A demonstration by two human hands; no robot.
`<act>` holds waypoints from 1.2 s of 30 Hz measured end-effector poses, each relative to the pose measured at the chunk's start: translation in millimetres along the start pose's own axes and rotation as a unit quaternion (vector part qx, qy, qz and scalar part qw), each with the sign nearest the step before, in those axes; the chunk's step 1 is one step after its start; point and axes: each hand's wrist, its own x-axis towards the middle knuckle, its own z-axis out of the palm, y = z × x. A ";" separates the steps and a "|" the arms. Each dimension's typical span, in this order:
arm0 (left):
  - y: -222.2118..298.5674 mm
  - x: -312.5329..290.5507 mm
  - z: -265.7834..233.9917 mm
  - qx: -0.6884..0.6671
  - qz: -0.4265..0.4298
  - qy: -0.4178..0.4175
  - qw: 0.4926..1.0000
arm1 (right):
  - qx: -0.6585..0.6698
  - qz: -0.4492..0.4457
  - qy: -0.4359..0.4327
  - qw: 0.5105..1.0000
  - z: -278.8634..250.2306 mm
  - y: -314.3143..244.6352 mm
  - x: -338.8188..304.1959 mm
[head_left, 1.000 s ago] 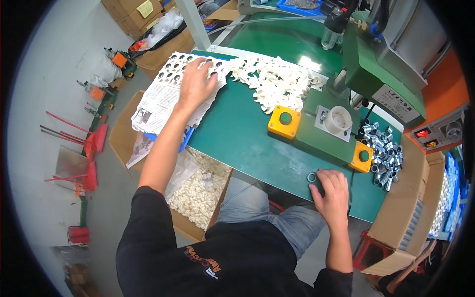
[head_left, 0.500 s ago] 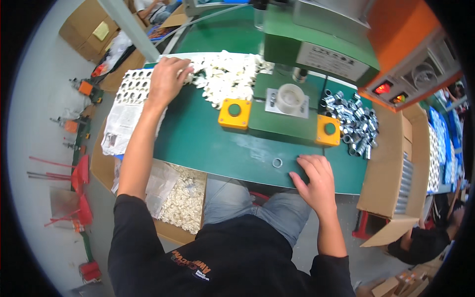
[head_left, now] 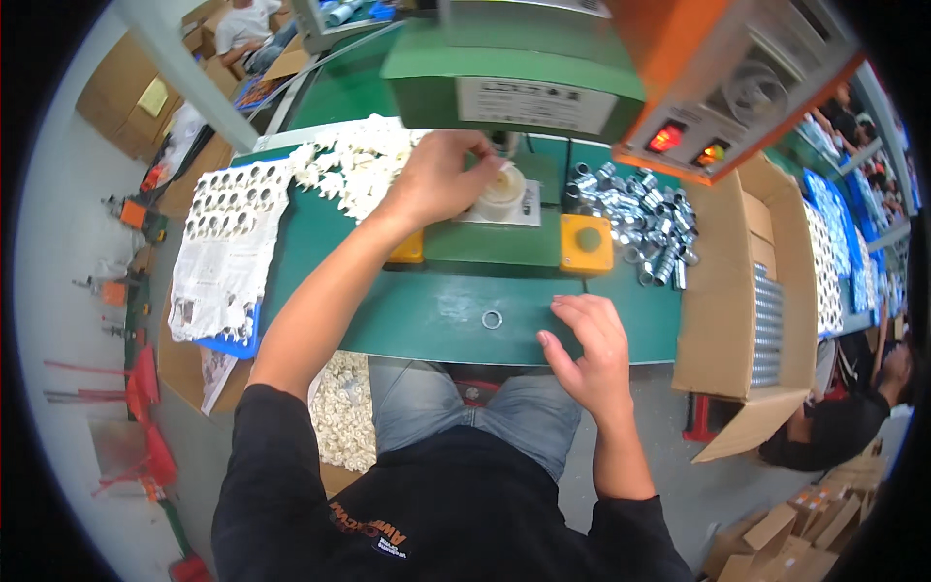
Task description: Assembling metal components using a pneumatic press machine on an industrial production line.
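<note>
My left hand [head_left: 441, 179] reaches over a round whitish plastic holder [head_left: 502, 197] on the green press base. Its thumb and fingers are pinched together, with a small white plastic piece at the tips, partly hidden. Behind that wrist lies a pile of white plastic pieces [head_left: 354, 160]. My right hand [head_left: 590, 354] rests at the bench's front edge, fingers spread and holding nothing. A small metal ring [head_left: 493, 319] lies to its left on the green bench top [head_left: 427, 310]. The green press head [head_left: 514, 92] hangs above the holder.
Yellow button boxes [head_left: 587, 242] flank the press base, the left one partly behind my arm. Shiny metal sleeves [head_left: 640, 218] are heaped at right, beside an open carton [head_left: 722, 291]. An orange control box [head_left: 698, 107] overhangs. A paper-covered tray [head_left: 223, 252] sits left.
My left hand has moved right, from the far-left edge of the white pile to the holder under the press. The right hand stays near the bench edge. The whole view has shifted.
</note>
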 end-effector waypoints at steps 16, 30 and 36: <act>-8.8 14.5 4.0 0.037 -0.118 0.017 0.992 | 0.021 -0.009 0.041 0.999 -3.5 8.6 8.8; -19.4 -111.5 -18.0 0.366 0.070 0.071 0.925 | -0.124 0.004 0.084 0.989 7.8 38.5 29.0; -37.7 -141.3 -17.5 0.380 0.082 0.102 0.916 | -0.115 0.029 0.116 0.986 16.7 40.6 28.7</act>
